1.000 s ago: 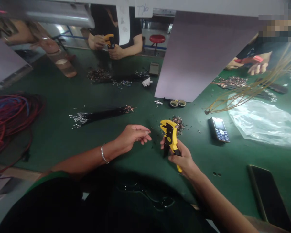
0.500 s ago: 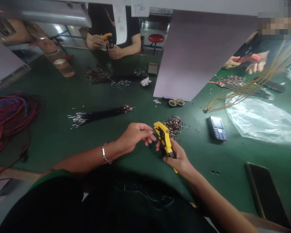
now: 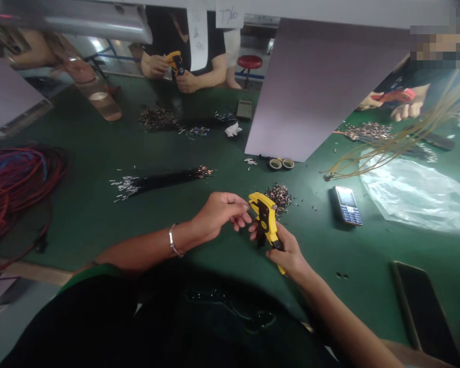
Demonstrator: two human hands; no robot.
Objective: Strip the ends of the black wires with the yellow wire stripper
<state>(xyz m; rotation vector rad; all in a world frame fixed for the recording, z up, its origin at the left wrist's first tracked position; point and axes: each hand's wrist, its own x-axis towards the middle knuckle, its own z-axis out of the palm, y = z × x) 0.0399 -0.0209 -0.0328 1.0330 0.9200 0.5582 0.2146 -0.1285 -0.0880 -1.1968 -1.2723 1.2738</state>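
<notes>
My right hand (image 3: pixel 287 251) is wrapped round the handles of a yellow and black wire stripper (image 3: pixel 267 217), its jaws pointing up and left. Thumb and fingertips of my left hand (image 3: pixel 222 214) are pinched together right beside those jaws. What sits in that pinch is too small to make out. Just behind the stripper lies a pile of small copper-and-black wire bits (image 3: pixel 280 197). Farther left on the table rests a bundle of short black wires (image 3: pixel 163 180), silvery tips at one end and copper ends at the other.
Red and blue cable coils (image 3: pixel 19 179) lie at the left. Two tape rolls (image 3: pixel 281 164) sit by the grey partition (image 3: pixel 287 87). To the right are a keypad phone (image 3: pixel 347 205), a smartphone (image 3: pixel 425 306) and a plastic bag (image 3: pixel 421 191). Co-workers' hands (image 3: pixel 187 81) hold tools across the table.
The view has shifted slightly. Both my hands and the stripper sit a little farther right, in much the same pose. A person's leg now shows behind the co-worker opposite.
</notes>
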